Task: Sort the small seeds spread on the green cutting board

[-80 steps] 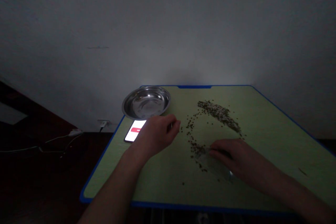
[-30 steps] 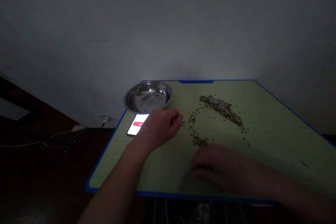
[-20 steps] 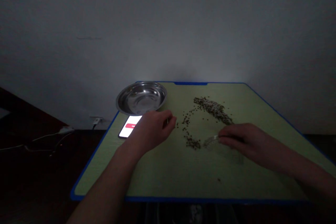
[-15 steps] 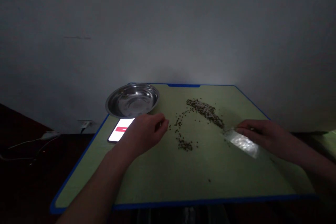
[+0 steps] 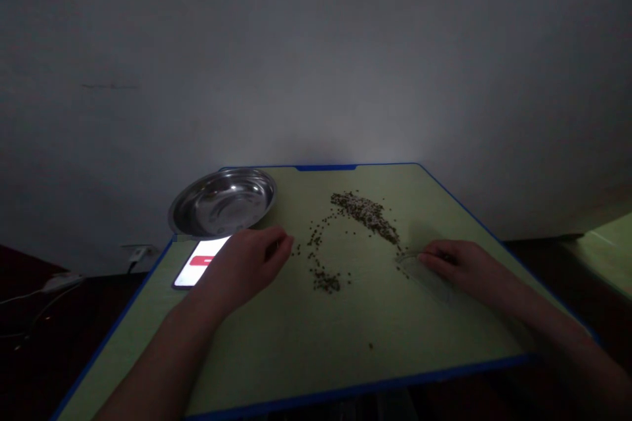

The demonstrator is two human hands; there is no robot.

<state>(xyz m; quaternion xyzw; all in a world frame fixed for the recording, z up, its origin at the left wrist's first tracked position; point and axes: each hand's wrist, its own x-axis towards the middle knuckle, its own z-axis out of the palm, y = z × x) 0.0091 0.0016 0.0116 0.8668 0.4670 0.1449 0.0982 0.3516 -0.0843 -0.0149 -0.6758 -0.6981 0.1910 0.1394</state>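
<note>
1. And there's the right hand, well to the right of the metal bowl, thumb and fingers clamped on a clear plastic bag
2. The bag, see-through and hard to make out, sits right of the bowl and nearer the person, one edge beside a few stray grains
3. Left hand, just on the bowl's near right side, fingers curled; whether it grips anything, I cannot tell, and the hands are well apart
4. Grains, dark and pale, in a long heap right of the bowl, a thin trail curving round to a smaller cluster
5. A lit phone on the bowl's near side, partly covered by the left arm
</note>
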